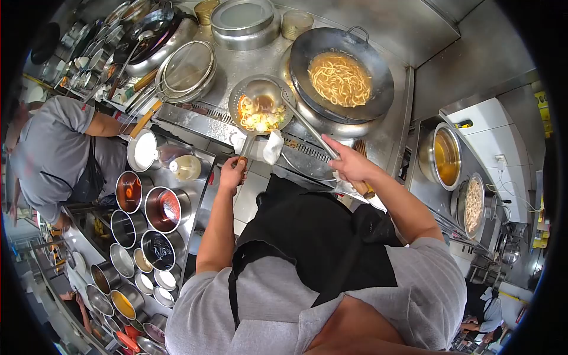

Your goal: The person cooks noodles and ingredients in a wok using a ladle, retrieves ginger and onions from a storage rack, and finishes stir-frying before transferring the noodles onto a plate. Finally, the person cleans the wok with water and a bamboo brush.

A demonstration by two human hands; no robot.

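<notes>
My left hand (234, 174) is closed around the handle of a perforated strainer (238, 94), which holds noodles and chopped vegetables (259, 118). In my right hand (349, 160) is the long handle of a metal ladle (264, 94). The ladle's bowl lies over the strainer and has some brown liquid in it. A white cloth (273, 147) hangs by the strainer's handle. Right of the strainer, a large dark wok (378, 77) sits on the stove with noodles in brown sauce (339, 80).
At the left, a co-worker (53, 148) in grey stands by pots of sauces (163, 210). Round wire strainers (188, 68) and a lidded pot (245, 21) are behind. A pot of yellow liquid (447, 157) and a pan of pale food (473, 207) stand right.
</notes>
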